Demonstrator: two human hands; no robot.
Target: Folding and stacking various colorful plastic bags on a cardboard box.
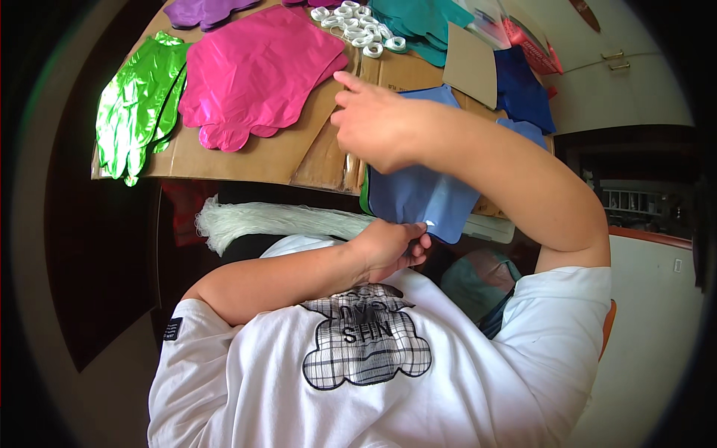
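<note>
My left hand is closed on the lower edge of a flat blue foil balloon, thumb on top and fingers curled below. A small white spot shows on the foil beside the thumb. The balloon hangs over the table's front edge, its upper part hidden by my right forearm. Above it, my right hand has its index finger stretched out to the left and the other fingers loosely bent apart; I see nothing in it. A bundle of fine white strings lies across my lap beside my left hand.
Cardboard covers the table. On it lie pink foil balloons, shiny green ones, teal ones, purple ones, dark blue ones, small white ribbon rolls and a cardboard piece.
</note>
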